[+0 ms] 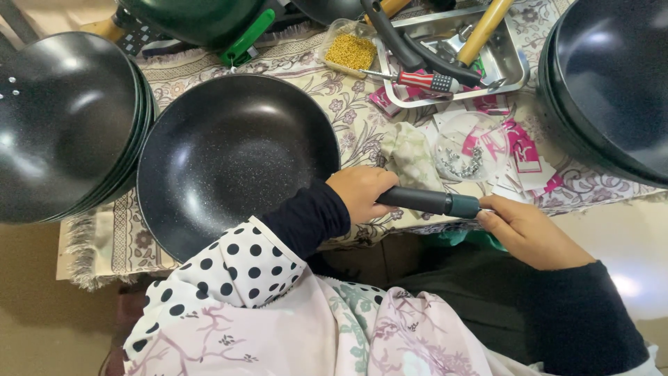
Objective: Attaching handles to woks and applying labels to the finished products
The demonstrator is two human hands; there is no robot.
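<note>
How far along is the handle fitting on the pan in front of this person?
Done: the black handle sits against the rim of the black pan.
In hand: the left hand grips the handle near the pan, and the right hand works at its far end; what it holds there cannot be made out.
Left, likely: stacked pans at left and more at right show no handles in view.

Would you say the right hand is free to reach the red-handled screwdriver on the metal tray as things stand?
Probably not at once: the right hand is at the end of the black handle. The path to the screwdriver on the tray looks open, passing over the clear dish of screws.
</note>
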